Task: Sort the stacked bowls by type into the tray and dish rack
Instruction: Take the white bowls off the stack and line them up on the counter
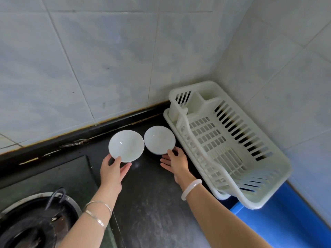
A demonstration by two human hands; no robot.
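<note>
Two white bowls are near the back of the dark counter. My left hand (113,169) grips the near rim of the left bowl (126,145), thumb on top, and tilts it toward me. The right bowl (159,139) sits close to the dish rack; my right hand (172,161) touches its near rim with thumb and fingertips, the other fingers spread. A white slatted dish rack (231,140) lies empty on its white tray (167,115) in the corner to the right. Whether either bowl is a stack is hidden from this angle.
A gas stove with a black burner (34,224) fills the lower left. Tiled walls close off the back and right side. A blue surface (279,221) lies beneath the rack's near end. Dark counter (154,197) runs between my arms.
</note>
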